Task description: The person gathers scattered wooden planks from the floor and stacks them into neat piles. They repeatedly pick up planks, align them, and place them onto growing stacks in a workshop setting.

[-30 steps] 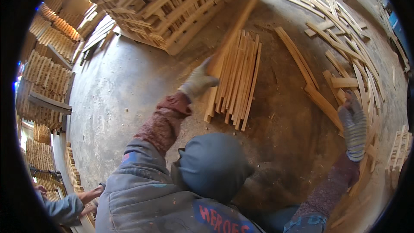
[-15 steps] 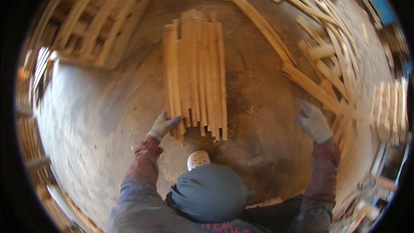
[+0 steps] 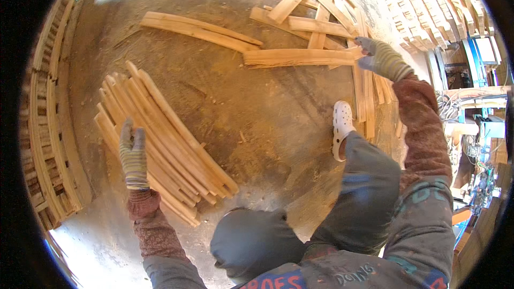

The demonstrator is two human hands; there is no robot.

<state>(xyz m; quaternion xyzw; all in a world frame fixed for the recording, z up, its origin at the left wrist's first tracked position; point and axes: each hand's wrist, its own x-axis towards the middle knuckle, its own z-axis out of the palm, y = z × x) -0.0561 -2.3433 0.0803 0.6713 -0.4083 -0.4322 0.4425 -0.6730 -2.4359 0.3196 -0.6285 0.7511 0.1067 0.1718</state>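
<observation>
A row of long narrow wooden slats [image 3: 160,128] lies side by side on the floor at the left. My left hand [image 3: 133,155], in a striped work glove, is over the left side of these slats with its fingers stretched out and nothing held. Out to the right, my right hand [image 3: 377,56], gloved the same way, has its fingers closed around the right end of a wooden board [image 3: 300,58]. That board lies crosswise at the near edge of a loose pile of boards [image 3: 321,24]. My fingertips partly hide the gripped end.
Two boards [image 3: 198,31] lie beyond the slats. Pallet-like wooden stacks [image 3: 48,107] stand along the left, and stacked timber [image 3: 433,10] at the far right. Machinery with cables [image 3: 476,150] is at the right edge. My white clog [image 3: 341,128] is on the floor between slats and pile.
My view has turned toward the right, so the slats now appear slanted at the left. My right hand has reached the board's end, and my right leg is out to the right.
</observation>
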